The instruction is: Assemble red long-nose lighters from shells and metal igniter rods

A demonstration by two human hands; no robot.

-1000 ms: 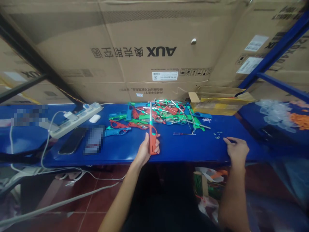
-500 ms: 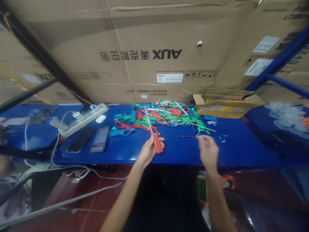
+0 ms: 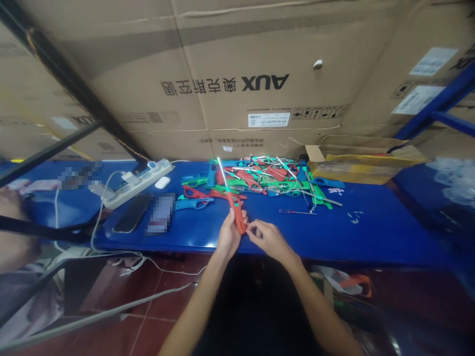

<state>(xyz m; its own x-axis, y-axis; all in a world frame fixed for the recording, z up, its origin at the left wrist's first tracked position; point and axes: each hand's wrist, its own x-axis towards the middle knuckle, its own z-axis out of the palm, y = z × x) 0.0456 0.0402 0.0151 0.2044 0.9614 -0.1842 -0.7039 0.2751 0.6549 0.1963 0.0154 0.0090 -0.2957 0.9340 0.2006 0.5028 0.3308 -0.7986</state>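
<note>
My left hand (image 3: 229, 236) is wrapped round the red handle of a long-necked lighter (image 3: 238, 219), whose metal tube points up and away, with a green collar at its base. My right hand (image 3: 269, 239) has thumb and fingers pinched together at the handle's lower end. Whatever lies between those fingertips is too small to make out. Behind the hands is a pile of red, green and blue lighter parts (image 3: 274, 184) with metal tubes and thin wires. A small screwdriver (image 3: 287, 211) lies on the blue table (image 3: 319, 237), right of the hands.
Tiny pieces (image 3: 355, 216) lie at the right, near a torn yellow carton (image 3: 365, 165). At the left are two phones (image 3: 131, 213), a white case (image 3: 162, 183) and a power strip (image 3: 139, 184) with cables. A large cardboard box (image 3: 222, 54) stands behind. Another person's arm (image 3: 15, 232) shows far left.
My right hand has moved left, from beside the screwdriver to the lower end of the lighter's handle. The left hand still holds the lighter. The view has shifted slightly.
</note>
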